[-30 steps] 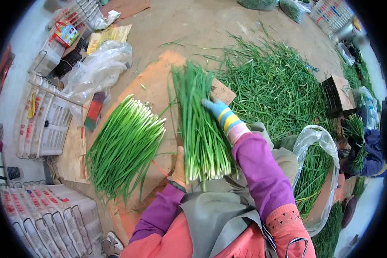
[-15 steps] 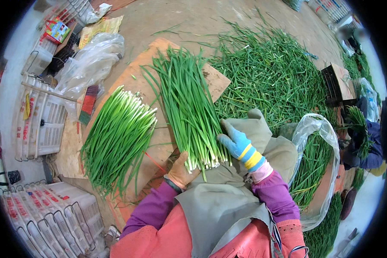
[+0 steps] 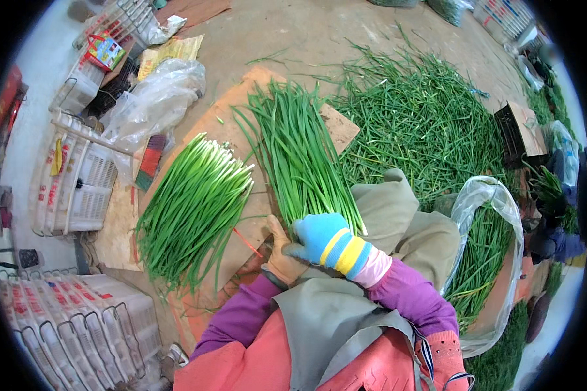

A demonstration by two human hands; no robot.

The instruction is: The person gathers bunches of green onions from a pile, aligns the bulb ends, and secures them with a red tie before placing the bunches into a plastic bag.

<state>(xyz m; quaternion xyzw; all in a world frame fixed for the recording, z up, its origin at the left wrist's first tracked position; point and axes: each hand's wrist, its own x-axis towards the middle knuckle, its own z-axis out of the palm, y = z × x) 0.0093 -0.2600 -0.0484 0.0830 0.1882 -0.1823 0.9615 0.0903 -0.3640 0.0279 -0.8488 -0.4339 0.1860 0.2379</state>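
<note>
A loose bundle of garlic chives (image 3: 300, 153) slants across the board, pale cut ends toward me. My right hand (image 3: 336, 242), in a blue glove with yellow stripes, is closed over the near ends and hides most of them. Against it, at the bundle's near left corner, is my left hand (image 3: 284, 259) in a tan glove. Its thumb stands out apart, pointing away from me; its other fingers are partly covered by the right hand. To the left lies a second neat bunch of garlic chives (image 3: 192, 212), white ends facing away.
A large heap of loose green leaves (image 3: 424, 124) spreads at the far right. An open clear plastic bag (image 3: 516, 234) of greens stands beside my right knee. White crates (image 3: 94, 186) and stacked crates (image 3: 104, 319) line the left. Under the chives lies a brown board (image 3: 257, 189).
My right hand has moved left from the bundle's right side onto its near ends, meeting my left hand. The left hand stays near the same corner. The view has shifted slightly.
</note>
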